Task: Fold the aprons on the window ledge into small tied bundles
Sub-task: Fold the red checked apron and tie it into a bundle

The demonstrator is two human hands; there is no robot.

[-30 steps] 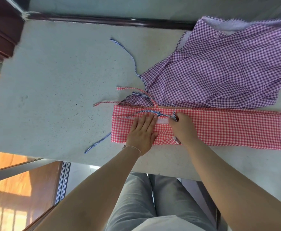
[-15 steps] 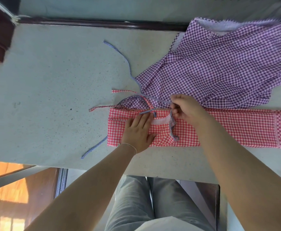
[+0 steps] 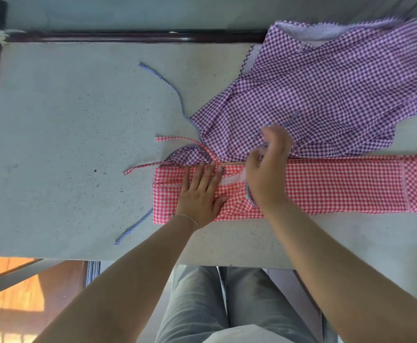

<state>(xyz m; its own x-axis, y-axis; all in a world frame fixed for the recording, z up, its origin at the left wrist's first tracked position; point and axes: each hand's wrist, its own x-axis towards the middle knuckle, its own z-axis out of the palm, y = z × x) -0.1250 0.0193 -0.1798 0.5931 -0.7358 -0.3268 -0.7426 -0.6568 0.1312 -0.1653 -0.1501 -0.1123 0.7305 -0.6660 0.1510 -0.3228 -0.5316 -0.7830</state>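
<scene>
A red gingham apron (image 3: pixel 338 184) lies folded into a long narrow strip along the near side of the grey window ledge (image 3: pixel 66 144). My left hand (image 3: pixel 200 194) presses flat on its left end. Behind it a purple gingham apron (image 3: pixel 326 90) is spread out, rumpled. My right hand (image 3: pixel 269 162), blurred, is raised over the seam between the two aprons. Its fingers are curled around a blue striped strap (image 3: pixel 292 118) of the purple apron, and part of that strap still crosses the red strip beside my wrist.
Another blue striped strap (image 3: pixel 163 80) snakes across the ledge towards the dark window rail (image 3: pixel 128 37). Thin red ties (image 3: pixel 140 167) stick out left of the red strip. A striped strap end (image 3: pixel 133 227) lies near the ledge's front edge, with my legs below.
My right hand picked the striped strap off the red strip and has carried it up and back towards the purple apron. My left hand has stayed pressed on the red apron.
</scene>
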